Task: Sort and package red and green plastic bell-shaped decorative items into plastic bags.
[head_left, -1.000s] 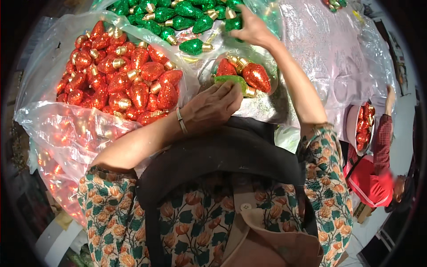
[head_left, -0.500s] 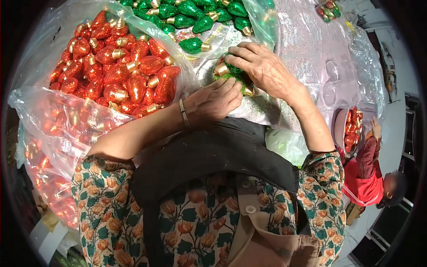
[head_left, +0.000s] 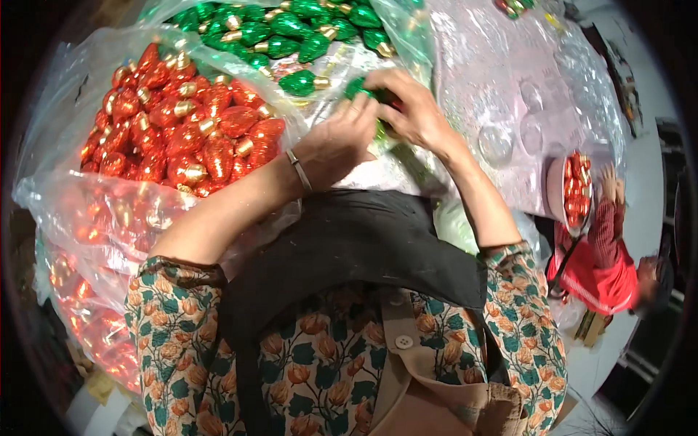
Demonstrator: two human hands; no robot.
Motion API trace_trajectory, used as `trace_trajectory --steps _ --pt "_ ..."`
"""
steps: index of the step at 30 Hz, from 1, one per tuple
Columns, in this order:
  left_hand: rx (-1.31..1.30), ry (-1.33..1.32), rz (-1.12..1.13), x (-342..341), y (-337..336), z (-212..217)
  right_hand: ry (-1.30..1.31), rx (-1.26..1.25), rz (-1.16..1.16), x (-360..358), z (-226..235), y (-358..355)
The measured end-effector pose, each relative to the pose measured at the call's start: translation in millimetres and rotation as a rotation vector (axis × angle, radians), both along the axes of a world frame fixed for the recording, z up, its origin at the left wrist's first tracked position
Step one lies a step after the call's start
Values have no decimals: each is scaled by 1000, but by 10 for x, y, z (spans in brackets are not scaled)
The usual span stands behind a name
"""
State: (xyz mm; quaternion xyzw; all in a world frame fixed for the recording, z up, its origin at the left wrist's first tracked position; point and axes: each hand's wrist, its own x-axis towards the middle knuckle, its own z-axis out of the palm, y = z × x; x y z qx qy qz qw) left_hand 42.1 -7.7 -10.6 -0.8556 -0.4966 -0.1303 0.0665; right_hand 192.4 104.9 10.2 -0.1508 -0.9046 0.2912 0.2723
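My left hand (head_left: pixel 340 138) and my right hand (head_left: pixel 413 110) come together over the work surface, fingers closed round a small cluster of glittery bulb ornaments. A green bulb ornament (head_left: pixel 356 89) of this cluster shows beyond the fingertips; the rest is mostly hidden by my hands. Just left of them lies a single green bulb ornament (head_left: pixel 297 83) with a gold cap. Farther off, several more green bulb ornaments (head_left: pixel 280 47) spill from a clear bag. To the left is a heap of red bulb ornaments (head_left: pixel 185 142), also gold-capped.
A large clear plastic bag (head_left: pixel 120 207) surrounds the red heap. Clear plastic sheeting (head_left: pixel 494 87) covers the surface to the right. At the far right, a person in red (head_left: pixel 600 269) reaches beside a pink container (head_left: pixel 555 187) holding red ornaments. Another small cluster (head_left: pixel 515 7) lies far back.
Both hands have risen slightly away from me and drawn closer together, covering more of the cluster. The whole view has shifted a little. The other person's arms have moved.
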Motion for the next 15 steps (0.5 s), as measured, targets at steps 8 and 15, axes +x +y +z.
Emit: trace_trajectory --steps 8,15 --pt "-247 -155 -42 -4 82 331 -69 277 -219 309 142 -395" --pt "-205 -41 -77 167 213 409 -209 566 -274 713 -38 -447"
